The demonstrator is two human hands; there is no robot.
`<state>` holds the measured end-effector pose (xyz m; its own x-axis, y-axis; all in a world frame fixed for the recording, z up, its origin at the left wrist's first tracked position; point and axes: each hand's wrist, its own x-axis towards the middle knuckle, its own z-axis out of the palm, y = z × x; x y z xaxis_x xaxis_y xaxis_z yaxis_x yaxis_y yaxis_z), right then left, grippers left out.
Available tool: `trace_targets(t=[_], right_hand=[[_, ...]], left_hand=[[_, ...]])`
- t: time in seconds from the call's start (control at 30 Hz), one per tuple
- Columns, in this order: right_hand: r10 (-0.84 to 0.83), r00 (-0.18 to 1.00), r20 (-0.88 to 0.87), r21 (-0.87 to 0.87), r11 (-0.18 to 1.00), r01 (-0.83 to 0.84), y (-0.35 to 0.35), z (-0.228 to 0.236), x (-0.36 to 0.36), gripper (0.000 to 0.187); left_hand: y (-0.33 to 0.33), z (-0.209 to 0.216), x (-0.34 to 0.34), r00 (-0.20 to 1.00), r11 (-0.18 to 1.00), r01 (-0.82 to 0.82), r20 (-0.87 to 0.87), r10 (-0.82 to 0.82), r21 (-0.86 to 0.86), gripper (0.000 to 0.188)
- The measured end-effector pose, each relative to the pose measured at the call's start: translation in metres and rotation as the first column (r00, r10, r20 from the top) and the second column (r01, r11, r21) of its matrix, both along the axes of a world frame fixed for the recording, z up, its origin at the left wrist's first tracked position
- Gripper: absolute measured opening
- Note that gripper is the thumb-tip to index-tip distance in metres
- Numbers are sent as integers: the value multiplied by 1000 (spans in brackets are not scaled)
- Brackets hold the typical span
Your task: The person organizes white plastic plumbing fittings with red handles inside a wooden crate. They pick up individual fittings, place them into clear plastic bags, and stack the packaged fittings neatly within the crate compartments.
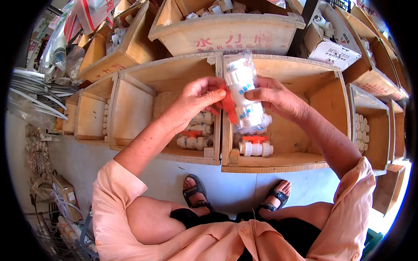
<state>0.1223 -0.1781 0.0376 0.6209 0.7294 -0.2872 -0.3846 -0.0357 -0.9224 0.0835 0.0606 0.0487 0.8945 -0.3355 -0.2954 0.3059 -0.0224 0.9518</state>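
- We hold the bagged white valve [242,92] over the right bin [300,135], beside the divider, its length running near to far.
- Our right hand [275,96] is closed around the body from the right, thumb on top, presumably to carry the weight.
- Our left hand [202,96] pinches the red handle [228,108] at the left, probably to steady it.
- More red-handled valves lie near us: several in the left bin [133,102], others in the right, likely grouped by kind.
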Motion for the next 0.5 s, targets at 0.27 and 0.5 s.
trace_targets(t=[0.27,0.5], right_hand=[[-30,995,-100,77,996,37,-2,-7,-5,55],[-49,996,-68,32,998,52,-1,-16,-1,54]], left_hand=[[-4,-10,2,999,995,19,-38,-22,-102,21],[-1,-13,3,999,995,-35,9,36,-93,16]])
